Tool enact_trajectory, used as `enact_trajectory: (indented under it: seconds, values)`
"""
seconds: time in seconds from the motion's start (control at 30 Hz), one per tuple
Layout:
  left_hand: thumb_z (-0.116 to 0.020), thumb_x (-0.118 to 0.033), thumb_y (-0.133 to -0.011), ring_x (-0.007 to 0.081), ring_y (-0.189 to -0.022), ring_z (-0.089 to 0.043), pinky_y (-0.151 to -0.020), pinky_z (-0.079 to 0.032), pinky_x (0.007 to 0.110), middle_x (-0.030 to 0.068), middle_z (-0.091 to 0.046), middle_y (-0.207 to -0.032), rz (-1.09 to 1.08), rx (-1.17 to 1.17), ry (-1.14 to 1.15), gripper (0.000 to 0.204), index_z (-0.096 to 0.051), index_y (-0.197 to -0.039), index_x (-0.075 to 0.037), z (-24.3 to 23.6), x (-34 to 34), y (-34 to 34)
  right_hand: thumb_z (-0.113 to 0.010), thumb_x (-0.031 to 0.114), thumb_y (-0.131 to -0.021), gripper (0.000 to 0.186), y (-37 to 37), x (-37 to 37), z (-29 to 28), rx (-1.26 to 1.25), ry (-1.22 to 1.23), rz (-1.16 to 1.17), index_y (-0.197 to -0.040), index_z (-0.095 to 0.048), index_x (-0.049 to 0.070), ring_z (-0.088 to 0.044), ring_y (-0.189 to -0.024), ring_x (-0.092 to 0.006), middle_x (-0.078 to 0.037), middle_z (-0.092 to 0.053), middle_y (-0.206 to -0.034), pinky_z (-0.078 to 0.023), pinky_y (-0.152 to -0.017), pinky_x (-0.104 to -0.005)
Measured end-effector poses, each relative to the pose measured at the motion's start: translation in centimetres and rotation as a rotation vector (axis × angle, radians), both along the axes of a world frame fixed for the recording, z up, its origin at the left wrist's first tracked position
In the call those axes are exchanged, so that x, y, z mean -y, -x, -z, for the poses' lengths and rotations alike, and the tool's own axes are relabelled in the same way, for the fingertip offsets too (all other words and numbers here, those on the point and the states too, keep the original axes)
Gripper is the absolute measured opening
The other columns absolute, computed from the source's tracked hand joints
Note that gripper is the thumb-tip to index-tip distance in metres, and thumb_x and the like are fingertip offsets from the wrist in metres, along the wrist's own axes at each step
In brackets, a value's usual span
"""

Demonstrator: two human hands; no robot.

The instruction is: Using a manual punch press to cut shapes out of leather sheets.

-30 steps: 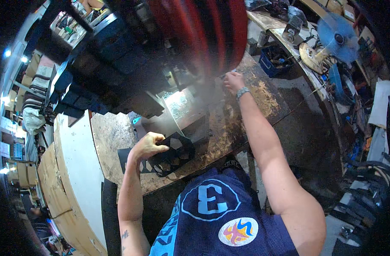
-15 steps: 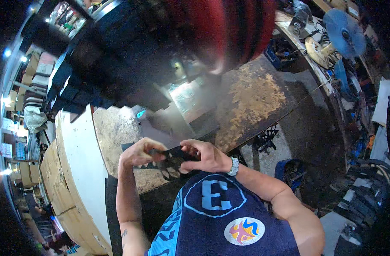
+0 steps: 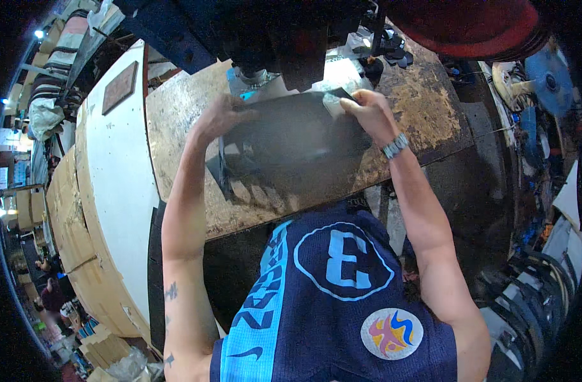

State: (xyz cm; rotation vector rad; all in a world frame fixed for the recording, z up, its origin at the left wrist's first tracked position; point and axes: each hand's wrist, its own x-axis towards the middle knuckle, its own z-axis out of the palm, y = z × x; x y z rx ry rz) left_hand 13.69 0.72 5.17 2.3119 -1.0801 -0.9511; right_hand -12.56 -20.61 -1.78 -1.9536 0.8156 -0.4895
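A wide dark sheet of material, blurred by motion, spans the space between my two hands above the worn wooden table. My left hand is closed on its left side, the fingers partly smeared. At the upper right corner my right hand, with a watch on the wrist, pinches the sheet between thumb and fingers. Just beyond the far edge stands a dark machine, with bright light falling on its work area. Part of the tabletop is hidden behind the sheet.
A large red wheel hangs at the upper right. Along the left runs a white board with a brown rectangular plate on it. The worn wooden table ends nearest my body. A blue fan stands far right.
Both hands have moved forward and apart, spreading the dark sheet between them toward the machine. My view has shifted too, and the machine and red wheel now show more clearly.
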Motion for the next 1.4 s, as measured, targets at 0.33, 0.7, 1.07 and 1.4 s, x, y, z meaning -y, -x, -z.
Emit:
enact_trajectory:
  seconds: [0.33,0.7,1.07,1.4]
  values:
    - [-0.078,-0.031,-0.082,0.0129,-0.063,-0.056,-0.06,-0.046,0.032,0.0061,-0.066,-0.071,-0.082,0.231,0.172,0.035,-0.073,-0.086,0.003,4.5,1.7,-1.1,-0.074,0.046,-0.078,0.043,-3.9,1.8,-0.7,-0.232,0.33,0.103,-0.095,-0.074,0.006,-0.07,-0.085,-0.0356,-0.02,-0.071,-0.086,-0.056,-0.074,-0.0439]
    - [-0.076,-0.039,-0.082,0.019,-0.08,-0.064,-0.072,-0.05,0.035,0.0077,-0.071,-0.084,-0.198,0.129,0.161,0.038,-0.074,-0.095,-0.003,5.9,3.2,-2.6,-0.069,0.065,-0.078,0.052,-6.1,6.1,2.4,-0.463,0.32,0.103,-0.095,-0.07,0.015,-0.07,-0.095,-0.0342,-0.014,-0.073,-0.1,-0.056,-0.083,-0.0445]
    - [-0.079,-0.042,-0.077,0.0114,-0.074,-0.055,-0.068,-0.043,0.03,-0.0012,-0.065,-0.079,-0.249,0.019,0.171,0.035,-0.073,-0.086,-0.008,6.0,2.7,-3.1,-0.077,0.061,-0.075,0.056,-6.1,4.8,1.1,-0.401,0.457,0.121,-0.077,-0.067,0.006,-0.067,-0.067,-0.0232,-0.009,-0.068,-0.072,-0.053,-0.065,-0.037]
    - [-0.083,-0.038,-0.077,0.0141,-0.069,-0.063,-0.06,-0.05,0.03,0.0043,-0.071,-0.08,-0.222,0.089,0.172,0.04,-0.075,-0.096,-0.004,6.2,2.2,-2.1,-0.076,0.06,-0.072,0.052,-4.7,3.0,1.7,-0.222,0.505,0.195,-0.086,-0.072,0.01,-0.071,-0.081,-0.034,-0.015,-0.072,-0.087,-0.057,-0.072,-0.0439]
